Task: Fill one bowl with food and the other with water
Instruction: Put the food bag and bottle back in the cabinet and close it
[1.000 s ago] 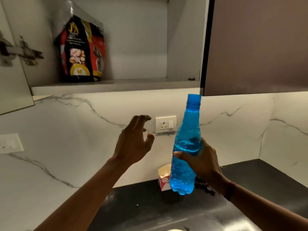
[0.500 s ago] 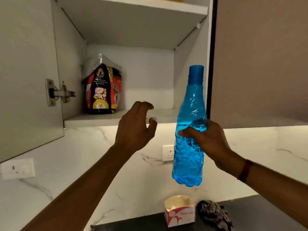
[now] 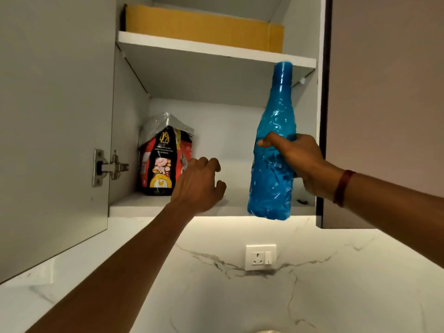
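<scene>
Head view: a bottle [image 3: 271,188] is held up in front of the open cabinet, at the right side of its lower compartment.
Bottle axis: the long axis is close to upright with the cap end on top, leaning slightly right. The base is level with the lower shelf [image 3: 134,205] edge, and the cap overlaps the upper shelf [image 3: 216,50] edge.
Bottle look: blue, translucent and crinkled, with a blue cap.
Right hand [image 3: 298,162]: grasps the bottle round its middle, fingers wrapped in from the right. A dark red band [image 3: 342,187] is at the wrist.
Left hand [image 3: 197,186]: released, fingers loosely bent and holding nothing. It is raised before the lower shelf, between the bag [image 3: 161,159] and the bottle and just beside the bag. Whether it touches the bag cannot be told.
Bag: stands upright at the left of the lower shelf; red and black, with a crumpled silver top.
Box [image 3: 204,27]: tan cardboard, lying along the upper shelf.
Doors: the left door [image 3: 52,116] is swung open, with its hinge [image 3: 108,167] showing. The right door [image 3: 384,104] is closed.
Wall [image 3: 336,284]: white marble with grey veins, lit from under the cabinet. A socket [image 3: 260,257] sits below the bottle.
</scene>
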